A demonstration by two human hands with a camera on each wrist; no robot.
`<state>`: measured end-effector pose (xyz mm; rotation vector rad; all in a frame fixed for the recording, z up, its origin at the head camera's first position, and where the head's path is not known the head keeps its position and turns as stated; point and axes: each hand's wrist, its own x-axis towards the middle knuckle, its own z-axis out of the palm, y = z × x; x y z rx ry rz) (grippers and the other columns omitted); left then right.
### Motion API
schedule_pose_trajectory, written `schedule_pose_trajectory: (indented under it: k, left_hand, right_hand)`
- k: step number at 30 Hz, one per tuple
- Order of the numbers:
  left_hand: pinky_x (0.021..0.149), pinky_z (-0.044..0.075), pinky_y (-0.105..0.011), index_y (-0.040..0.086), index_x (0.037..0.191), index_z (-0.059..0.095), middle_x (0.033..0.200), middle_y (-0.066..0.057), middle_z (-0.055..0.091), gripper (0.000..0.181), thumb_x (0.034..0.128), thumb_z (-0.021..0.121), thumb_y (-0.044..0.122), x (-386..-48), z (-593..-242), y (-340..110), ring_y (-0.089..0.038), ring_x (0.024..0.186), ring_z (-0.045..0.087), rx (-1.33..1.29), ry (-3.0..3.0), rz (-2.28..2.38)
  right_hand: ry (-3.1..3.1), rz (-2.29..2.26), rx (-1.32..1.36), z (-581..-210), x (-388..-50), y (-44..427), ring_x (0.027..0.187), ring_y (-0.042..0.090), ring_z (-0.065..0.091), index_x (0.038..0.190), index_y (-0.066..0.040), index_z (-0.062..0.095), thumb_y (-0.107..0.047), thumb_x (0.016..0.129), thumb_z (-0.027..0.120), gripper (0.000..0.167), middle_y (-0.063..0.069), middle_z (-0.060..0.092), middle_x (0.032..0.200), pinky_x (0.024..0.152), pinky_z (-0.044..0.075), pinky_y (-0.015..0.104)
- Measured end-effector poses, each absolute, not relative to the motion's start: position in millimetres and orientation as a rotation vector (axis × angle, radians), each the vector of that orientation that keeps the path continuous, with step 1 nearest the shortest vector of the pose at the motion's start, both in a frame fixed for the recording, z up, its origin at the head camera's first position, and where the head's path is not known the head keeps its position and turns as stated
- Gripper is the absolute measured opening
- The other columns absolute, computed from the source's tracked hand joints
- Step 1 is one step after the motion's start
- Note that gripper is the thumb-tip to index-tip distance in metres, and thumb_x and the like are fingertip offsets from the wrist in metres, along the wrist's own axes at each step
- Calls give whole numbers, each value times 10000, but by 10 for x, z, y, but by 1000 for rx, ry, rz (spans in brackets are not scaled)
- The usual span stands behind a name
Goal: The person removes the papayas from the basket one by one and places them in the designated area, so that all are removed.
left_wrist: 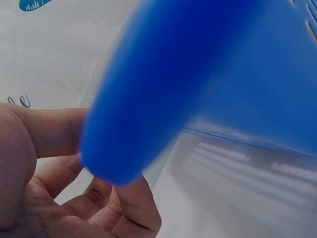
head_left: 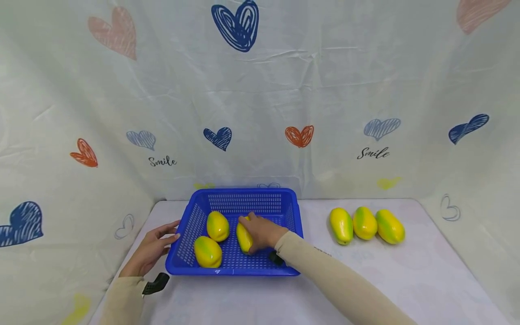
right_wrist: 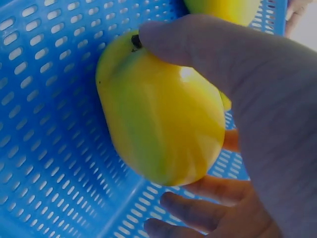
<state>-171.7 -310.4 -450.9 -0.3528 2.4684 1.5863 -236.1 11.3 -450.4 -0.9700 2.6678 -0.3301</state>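
Observation:
Inside the blue plastic basket (head_left: 233, 271), my right hand (head_left: 264, 232) grips a yellow-green mango (right_wrist: 158, 114). The right wrist view shows the thumb across its stem end and the fingers round the far side; basket mesh lies beneath it. To its left in the basket lie two more mangoes, one further back (head_left: 218, 226) and one nearer the front (head_left: 208, 252). My left hand (head_left: 149, 249) holds the basket's left rim (left_wrist: 133, 99), pinched between thumb and fingers.
On the white table (head_left: 227, 302), right of the basket, three mangoes lie in a row: a left one (head_left: 341, 225), a middle one (head_left: 364, 223) and a right one (head_left: 390, 226). A white sheet (head_left: 260, 99) printed with hearts stands behind the table and at both sides.

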Motion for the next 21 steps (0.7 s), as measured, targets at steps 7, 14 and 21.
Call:
schedule_pose_trajectory:
  k: [7,14,21]
  left_hand:
    - [844,548,-263,-17,1625,349,1451,-287,452,594,1090,567,123,-1707,-4541,-3112,-217,998,613,-343,2461,1594]
    - [832,549,-249,-18,1634,322,1456,-296,446,597,1102,549,130,-1722,-4549,-3136,-200,997,607,-340,2453,1602]
    - [843,550,-239,-10,1637,323,1455,-284,449,598,1102,548,136,-1712,-4556,-3127,-197,1006,611,-330,2442,1613]
  right_hand:
    - [2731,-315,-1083,-4421,-2352,216,1066,242,641,1428,-170,528,-324,763,966,811,118,585,1321,977,569,379]
    - [2836,-232,-1245,-4244,-2257,412,1361,311,533,1480,-160,530,-339,788,937,822,134,552,1449,1182,424,522]
    - [2883,-262,-1350,-4136,-2150,652,1373,340,513,1511,-146,511,-346,806,919,839,150,505,1499,1195,410,510]
